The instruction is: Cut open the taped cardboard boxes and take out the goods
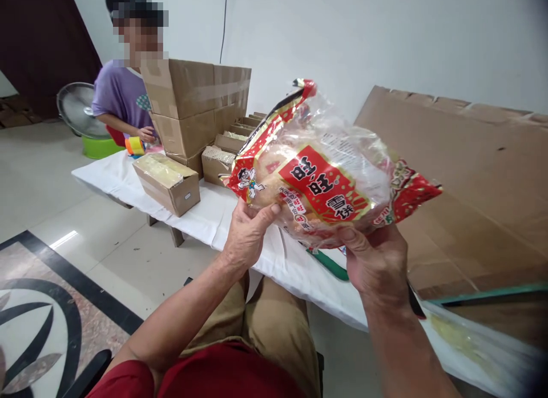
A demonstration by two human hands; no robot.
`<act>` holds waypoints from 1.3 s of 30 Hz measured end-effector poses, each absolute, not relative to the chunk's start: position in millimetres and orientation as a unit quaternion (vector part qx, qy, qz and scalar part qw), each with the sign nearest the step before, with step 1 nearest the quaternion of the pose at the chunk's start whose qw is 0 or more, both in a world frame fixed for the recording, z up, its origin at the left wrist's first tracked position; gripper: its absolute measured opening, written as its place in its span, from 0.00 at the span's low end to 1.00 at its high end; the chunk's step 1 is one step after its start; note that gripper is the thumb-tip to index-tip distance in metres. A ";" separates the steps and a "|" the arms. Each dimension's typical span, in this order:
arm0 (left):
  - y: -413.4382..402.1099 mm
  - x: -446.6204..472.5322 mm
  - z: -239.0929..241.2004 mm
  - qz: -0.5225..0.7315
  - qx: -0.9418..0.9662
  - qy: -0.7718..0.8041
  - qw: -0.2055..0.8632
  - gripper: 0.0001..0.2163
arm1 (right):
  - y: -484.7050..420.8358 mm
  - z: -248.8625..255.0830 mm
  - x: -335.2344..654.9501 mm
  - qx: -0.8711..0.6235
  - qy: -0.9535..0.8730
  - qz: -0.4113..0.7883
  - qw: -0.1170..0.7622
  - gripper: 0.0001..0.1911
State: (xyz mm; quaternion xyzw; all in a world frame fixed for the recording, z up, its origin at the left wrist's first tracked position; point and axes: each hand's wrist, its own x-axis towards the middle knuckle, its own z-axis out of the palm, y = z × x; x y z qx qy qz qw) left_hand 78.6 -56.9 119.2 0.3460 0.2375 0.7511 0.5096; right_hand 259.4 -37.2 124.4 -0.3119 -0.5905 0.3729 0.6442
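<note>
A big clear and red bag of rice crackers (325, 181) is held up in front of me, above the white-covered table. My left hand (248, 232) pinches its lower left edge, thumb on the front. Gripping the lower right edge is my right hand (374, 252), its thumb also on the front and its other fingers hidden behind. The bag looks loose and crumpled at the top; whether that end is open I cannot tell. Partly covered by the bag, a green-edged thing (329, 265) lies on the table below.
A closed cardboard box (166, 184) sits on the white tablecloth (214, 215), with stacked boxes (194, 92) and a row of smaller boxes (220, 158) behind. Large cardboard sheets (462, 187) lean at right. Another person (122, 95) is at the far left end, near a fan (77, 107).
</note>
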 end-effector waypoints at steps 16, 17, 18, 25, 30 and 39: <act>-33.2 65.8 132.4 0.733 0.339 0.260 0.529 0.24 | -9.9 174.2 238.0 -0.279 -0.557 0.352 0.698 0.25; -31.9 66.2 133.4 0.734 0.336 0.250 0.534 0.24 | -7.1 174.7 236.9 -0.271 -0.555 0.351 0.703 0.24; -30.9 66.3 133.6 0.738 0.334 0.240 0.535 0.23 | -5.4 173.9 235.8 -0.261 -0.557 0.350 0.707 0.24; -27.2 41.0 92.6 0.764 0.223 0.260 0.547 0.21 | -19.9 123.7 216.1 -0.311 -0.640 0.292 0.639 0.24; -16.3 4.6 30.1 0.734 0.088 0.366 0.564 0.15 | -15.1 52.5 176.2 -0.355 -0.737 0.078 0.570 0.21; 26.0 -35.9 -26.6 0.727 0.087 0.453 0.508 0.10 | 46.8 -45.8 103.7 -0.473 -0.668 0.194 0.542 0.27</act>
